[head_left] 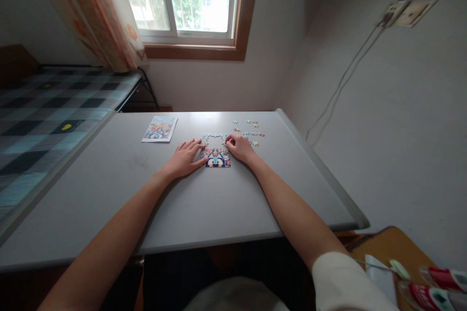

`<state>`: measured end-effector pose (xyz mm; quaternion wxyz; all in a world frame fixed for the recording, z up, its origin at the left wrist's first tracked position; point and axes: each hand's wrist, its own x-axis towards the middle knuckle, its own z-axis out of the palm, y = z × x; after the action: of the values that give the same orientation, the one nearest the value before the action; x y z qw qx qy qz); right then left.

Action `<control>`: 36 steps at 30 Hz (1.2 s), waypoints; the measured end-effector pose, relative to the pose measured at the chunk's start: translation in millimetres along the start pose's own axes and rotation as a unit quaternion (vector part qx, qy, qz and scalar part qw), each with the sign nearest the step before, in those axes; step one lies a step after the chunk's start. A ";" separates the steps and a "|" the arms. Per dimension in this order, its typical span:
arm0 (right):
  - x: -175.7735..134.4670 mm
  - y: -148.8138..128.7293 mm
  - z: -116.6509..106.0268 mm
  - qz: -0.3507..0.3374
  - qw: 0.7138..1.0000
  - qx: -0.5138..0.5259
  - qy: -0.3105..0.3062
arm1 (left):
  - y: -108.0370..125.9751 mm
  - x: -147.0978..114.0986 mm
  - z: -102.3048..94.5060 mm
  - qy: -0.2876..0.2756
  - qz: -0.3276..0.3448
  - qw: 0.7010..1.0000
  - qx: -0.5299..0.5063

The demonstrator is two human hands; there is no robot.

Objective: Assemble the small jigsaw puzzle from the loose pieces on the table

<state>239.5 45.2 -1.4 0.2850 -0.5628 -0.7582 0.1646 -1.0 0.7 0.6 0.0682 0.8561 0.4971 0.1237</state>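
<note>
A partly assembled jigsaw puzzle (pixel 218 161) lies flat on the table, its lower part filled with a blue cartoon character. Its upper part is a frame of joined pieces around a gap where the grey tabletop shows. My left hand (pixel 185 158) rests with fingers spread along the puzzle's left edge, thumb touching the lower left side. At the upper right border, my right hand (pixel 239 147) is closed in a pinch on a puzzle piece, mostly hidden by the fingertips. Loose puzzle pieces (pixel 255 125) are scattered just beyond and to the right of that hand.
A printed picture sheet (pixel 159 129) lies at the table's back left. The grey table (pixel 204 209) has a raised right rim beside the wall. A bed (pixel 65 102) stands left. At the lower right, a wooden stool (pixel 404 248) carries red-labelled bottles (pixel 426 296).
</note>
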 end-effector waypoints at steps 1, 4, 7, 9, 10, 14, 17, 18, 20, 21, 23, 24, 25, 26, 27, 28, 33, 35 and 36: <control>0.7 0.5 -1.1 -0.004 1.000 0.010 -0.002 | -0.3 0.0 0.1 0.001 0.000 1.000 0.000; 5.0 4.8 -8.7 0.001 0.999 0.036 0.029 | -0.4 -0.2 -0.2 0.000 0.000 1.000 0.004; 11.4 16.7 -24.8 0.043 0.992 0.044 0.109 | -0.2 -0.3 -0.6 -0.004 0.000 1.000 0.006; 14.6 29.8 -39.2 0.082 0.982 0.037 0.168 | -0.3 -0.4 -0.4 -0.005 -0.001 1.000 0.005; 15.5 37.5 -46.4 0.109 0.974 0.030 0.197 | -0.4 -0.4 -0.2 -0.005 -0.001 1.000 0.004; 14.8 68.6 -67.1 0.190 0.952 0.015 0.239 | -0.8 -0.5 0.3 -0.003 -0.001 1.000 0.004; 13.0 82.6 -71.1 0.223 0.954 0.013 0.199 | -0.7 -0.3 0.1 -0.005 -0.001 1.000 0.007; 12.6 84.7 -71.1 0.230 0.955 0.012 0.186 | -0.6 -0.3 0.1 -0.005 -0.001 1.000 0.008; 12.0 85.9 -70.5 0.239 0.956 0.010 0.170 | -0.5 -0.2 -0.1 -0.005 -0.001 1.000 0.011; 11.7 85.6 -70.3 0.243 0.956 0.009 0.166 | -0.4 -0.1 -0.1 -0.005 -0.001 1.000 0.013; 11.3 84.8 -70.2 0.250 0.955 0.005 0.162 | -0.4 -0.1 -0.1 -0.004 0.000 1.000 0.016; 11.2 84.8 -70.2 0.252 0.954 0.004 0.161 | -0.4 -0.1 -0.1 -0.004 0.001 1.000 0.016; 11.1 85.1 -70.2 0.254 0.954 0.003 0.160 | -0.5 -0.1 0.0 -0.004 0.001 1.000 0.016; 11.1 85.8 -70.1 0.257 0.953 0.003 0.158 | -0.7 -0.1 0.1 -0.003 0.001 1.000 0.016; 11.2 86.7 -69.7 0.261 0.953 0.003 0.156 | -1.0 -0.1 0.2 -0.003 0.001 1.000 0.015; 11.4 87.9 -69.3 0.264 0.952 0.003 0.154 | -1.3 -0.1 0.4 -0.004 0.002 1.000 0.014; 12.1 91.3 -66.7 0.265 0.952 0.002 0.151 | -2.2 0.0 1.4 -0.001 0.003 1.000 0.012; 12.0 90.9 -66.1 0.263 0.953 0.001 0.150 | -2.0 0.1 1.5 -0.001 0.002 1.000 0.012; 11.9 90.5 -65.8 0.261 0.954 0.001 0.148 | -1.8 0.1 1.5 -0.001 0.002 1.000 0.012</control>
<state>346.5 80.2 1.4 0.3416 -0.7591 -0.5338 0.1486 -2.1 1.7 -1.2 0.0579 0.8581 0.4968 0.1166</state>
